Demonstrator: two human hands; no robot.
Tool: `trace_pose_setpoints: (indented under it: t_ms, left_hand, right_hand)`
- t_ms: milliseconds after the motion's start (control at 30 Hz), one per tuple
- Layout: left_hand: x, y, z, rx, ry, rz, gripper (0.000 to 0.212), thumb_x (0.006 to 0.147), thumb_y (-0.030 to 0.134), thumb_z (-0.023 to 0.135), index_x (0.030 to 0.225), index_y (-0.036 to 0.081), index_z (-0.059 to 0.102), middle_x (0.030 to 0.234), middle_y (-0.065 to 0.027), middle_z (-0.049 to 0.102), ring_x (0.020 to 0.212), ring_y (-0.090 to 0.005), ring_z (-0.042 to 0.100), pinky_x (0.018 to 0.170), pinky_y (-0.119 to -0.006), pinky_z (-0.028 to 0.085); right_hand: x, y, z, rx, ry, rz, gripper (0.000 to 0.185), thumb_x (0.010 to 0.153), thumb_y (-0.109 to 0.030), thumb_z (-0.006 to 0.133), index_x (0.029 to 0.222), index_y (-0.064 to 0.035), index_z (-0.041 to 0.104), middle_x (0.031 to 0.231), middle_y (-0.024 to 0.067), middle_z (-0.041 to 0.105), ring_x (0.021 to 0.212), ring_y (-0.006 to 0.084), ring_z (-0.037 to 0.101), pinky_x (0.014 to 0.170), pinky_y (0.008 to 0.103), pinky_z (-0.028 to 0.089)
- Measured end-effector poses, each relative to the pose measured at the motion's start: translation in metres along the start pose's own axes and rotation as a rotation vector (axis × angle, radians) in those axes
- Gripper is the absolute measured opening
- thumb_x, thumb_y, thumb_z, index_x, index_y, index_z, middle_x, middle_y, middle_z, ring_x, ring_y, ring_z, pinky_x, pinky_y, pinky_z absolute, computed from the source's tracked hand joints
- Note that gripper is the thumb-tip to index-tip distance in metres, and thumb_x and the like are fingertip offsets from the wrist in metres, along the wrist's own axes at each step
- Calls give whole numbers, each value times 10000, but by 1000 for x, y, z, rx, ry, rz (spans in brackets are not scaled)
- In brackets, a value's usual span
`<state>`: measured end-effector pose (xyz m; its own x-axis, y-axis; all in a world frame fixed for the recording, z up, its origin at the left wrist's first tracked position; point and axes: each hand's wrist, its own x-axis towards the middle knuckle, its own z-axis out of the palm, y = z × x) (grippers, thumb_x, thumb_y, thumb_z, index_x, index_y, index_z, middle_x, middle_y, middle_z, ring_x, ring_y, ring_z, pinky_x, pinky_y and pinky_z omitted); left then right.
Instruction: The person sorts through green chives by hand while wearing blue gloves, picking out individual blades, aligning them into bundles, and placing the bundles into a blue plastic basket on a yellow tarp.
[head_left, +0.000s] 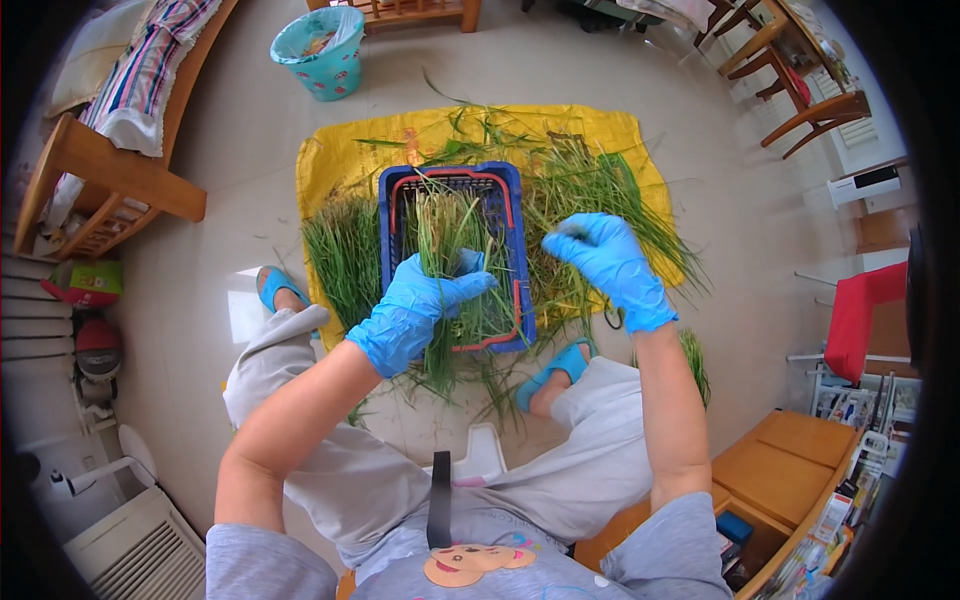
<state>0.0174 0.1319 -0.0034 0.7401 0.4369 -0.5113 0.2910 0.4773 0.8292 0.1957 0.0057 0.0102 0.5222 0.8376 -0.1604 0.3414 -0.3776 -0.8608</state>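
My left hand (420, 300), in a blue disposable glove, is closed around a bundle of long green leafy stalks (442, 225), root ends up, above a blue plastic basket (525, 322) with red handles. My right hand (607, 259), gloved alike, is raised right of the basket with fingertips pinched together; a small dark bit shows at them, too unclear to name. Beneath the basket lies a yellow woven sack (337, 161). A neat row of green stalks (341, 255) lies left of the basket, and a loose, tangled heap (585, 180) spreads to its right.
A turquoise lined waste bin (322, 64) stands beyond the sack. Stray leaves litter the floor near my slippers (559, 371). Another green bunch (695, 364) lies beside my right forearm. A wooden cabinet (795, 450) is at lower right, a wooden bed frame (127, 165) at upper left.
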Motion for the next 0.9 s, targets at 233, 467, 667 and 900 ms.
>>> trace_pose_setpoints:
  t_ms: [233, 467, 667, 900]
  left_hand:
    - [-1, 1, 7, -23, -16, -30, 201, 678, 104, 678, 824, 53, 549, 650, 35, 455, 494, -45, 361, 429, -191, 283]
    - [2, -4, 8, -38, -143, -13, 219, 695, 80, 648, 892, 62, 553, 688, 32, 488, 509, -41, 372, 429, -179, 280]
    - [1, -6, 10, -46, -102, -1, 204, 695, 68, 635, 885, 78, 560, 700, 43, 501, 509, -31, 375, 428, -170, 282]
    - [-3, 2, 8, -80, -128, -37, 191, 686, 92, 655, 849, 74, 556, 666, 46, 496, 488, -22, 359, 418, -164, 263]
  right_hand:
    - [-9, -17, 22, 241, -58, 6, 283, 686, -158, 674, 896, 5, 578, 857, 80, 547, 776, 168, 549, 693, 269, 446]
    - [-10, -23, 45, 442, -79, 131, 117, 704, -104, 659, 739, -18, 588, 657, 14, 569, 592, 64, 497, 554, 217, 430]
    - [-11, -24, 50, 440, -14, 159, 121, 706, -103, 659, 717, -10, 582, 646, 10, 563, 585, 62, 488, 540, 213, 420]
    - [-11, -17, 44, 337, -46, -8, 120, 725, -107, 635, 760, -9, 574, 676, 12, 551, 605, 68, 477, 551, 225, 408]
